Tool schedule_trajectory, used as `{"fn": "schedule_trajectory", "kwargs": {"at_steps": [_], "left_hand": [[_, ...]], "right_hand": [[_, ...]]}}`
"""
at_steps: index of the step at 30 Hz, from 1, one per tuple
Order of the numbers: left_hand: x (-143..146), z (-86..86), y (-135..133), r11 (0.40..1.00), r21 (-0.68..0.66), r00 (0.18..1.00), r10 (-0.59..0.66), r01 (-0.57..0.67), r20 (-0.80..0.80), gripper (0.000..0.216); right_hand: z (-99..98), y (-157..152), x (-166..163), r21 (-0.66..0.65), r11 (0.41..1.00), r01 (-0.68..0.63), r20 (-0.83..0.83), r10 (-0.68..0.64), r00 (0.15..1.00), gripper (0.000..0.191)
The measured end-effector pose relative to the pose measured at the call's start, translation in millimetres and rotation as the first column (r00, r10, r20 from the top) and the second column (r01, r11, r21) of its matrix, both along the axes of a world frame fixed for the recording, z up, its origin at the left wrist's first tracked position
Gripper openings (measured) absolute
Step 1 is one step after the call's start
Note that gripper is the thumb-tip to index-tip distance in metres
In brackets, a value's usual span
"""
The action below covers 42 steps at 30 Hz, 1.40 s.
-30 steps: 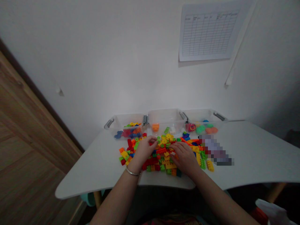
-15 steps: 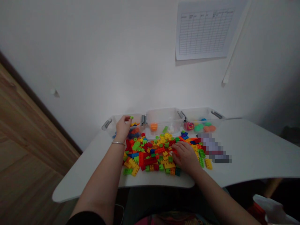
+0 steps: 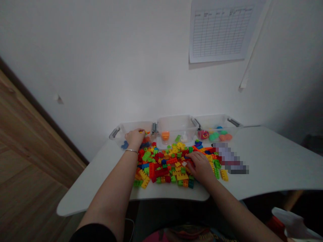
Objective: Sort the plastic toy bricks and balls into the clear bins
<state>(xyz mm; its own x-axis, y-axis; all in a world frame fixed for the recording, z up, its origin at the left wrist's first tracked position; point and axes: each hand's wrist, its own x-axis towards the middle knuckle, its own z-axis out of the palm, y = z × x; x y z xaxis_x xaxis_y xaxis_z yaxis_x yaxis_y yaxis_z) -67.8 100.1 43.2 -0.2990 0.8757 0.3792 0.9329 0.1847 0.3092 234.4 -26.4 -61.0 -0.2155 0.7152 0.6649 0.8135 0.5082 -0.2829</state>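
My left hand [image 3: 135, 138] reaches over the left clear plastic bin [image 3: 123, 127], its fingers curled together and pointing down at the bricks inside. Whatever those fingertips may hold is hidden. My right hand [image 3: 202, 166] rests at the right side of a wide pile of toy building bricks [image 3: 161, 173] in red, yellow, green, blue and orange. Its fingers are slightly bent, with thumb and index finger apart, touching or just over the bricks. A small white brick [image 3: 184, 164] lies beside the thumb.
The middle clear bin [image 3: 176, 122] holds an orange piece [image 3: 165, 135] and a few others. Rounded colourful pieces lie in the right bin [image 3: 212, 121]. A blurred-out flat object [image 3: 230, 158] lies right of the pile on the white table [image 3: 272, 158]. The wall stands behind.
My left hand has moved slightly right and lower over the left bin; the small green brick in its fingers no longer shows. My right hand shifted only a little, thumb and fingers parting.
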Motion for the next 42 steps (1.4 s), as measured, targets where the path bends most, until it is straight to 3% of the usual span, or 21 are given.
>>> {"fn": "schedule_trajectory", "kwargs": {"at_steps": [9, 12, 14, 15, 17, 20, 23, 33, 37, 42], "left_hand": [[-2, 3.3, -8, 0.990, 0.049, 0.991, -0.132, 0.132, 0.010, 0.044], [8, 1.8, -28, 0.967, 0.180, 0.981, -0.189, 0.178, 0.041, 0.040], [24, -5.8, -53, 0.919, 0.338, 0.977, -0.213, 0.203, -0.008, 0.038], [34, -11.7, -68, 0.895, 0.348, 0.959, -0.277, 0.278, -0.056, 0.036], [55, -26.1, -99, 0.859, 0.300, 0.910, -0.395, 0.415, -0.127, 0.037], [79, -48.8, -138, 0.838, 0.219, 0.866, -0.470, 0.499, -0.173, 0.038], [91, -66.8, -159, 0.820, 0.183, 0.838, -0.512, 0.542, -0.189, 0.037], [95, -101.3, -165, 0.842, 0.175, 0.853, -0.468, 0.510, -0.231, 0.046], [96, -104.4, -164, 0.828, 0.182, 0.841, -0.487, 0.530, -0.234, 0.045], [95, -101.4, -164, 0.821, 0.190, 0.840, -0.504, 0.539, -0.202, 0.041]], "right_hand": [[-2.0, 2, 0, -0.010, 1.000, -0.016, -0.019, 0.016, 1.000, 0.021], [-2.7, 2, 0, -0.020, 1.000, -0.019, -0.026, 0.019, 0.999, 0.020], [-3.3, 2, 1, -0.029, 0.999, -0.019, -0.028, 0.018, 0.999, 0.020], [-3.6, 2, 1, -0.028, 0.999, -0.019, -0.028, 0.019, 0.999, 0.020], [-4.0, 2, 1, -0.018, 1.000, -0.021, -0.027, 0.021, 0.999, 0.021], [-3.9, 3, 1, -0.013, 1.000, -0.023, -0.024, 0.023, 0.999, 0.021], [-3.2, 3, 1, -0.014, 1.000, -0.024, -0.022, 0.023, 0.999, 0.021], [2.0, 2, -2, -0.054, 0.998, -0.037, -0.071, 0.033, 0.997, 0.018], [10.1, 3, -2, -0.123, 0.992, -0.023, -0.071, 0.014, 0.997, 0.020], [19.6, 1, -2, -0.176, 0.984, -0.001, 0.064, 0.013, 0.998, 0.017]]}}
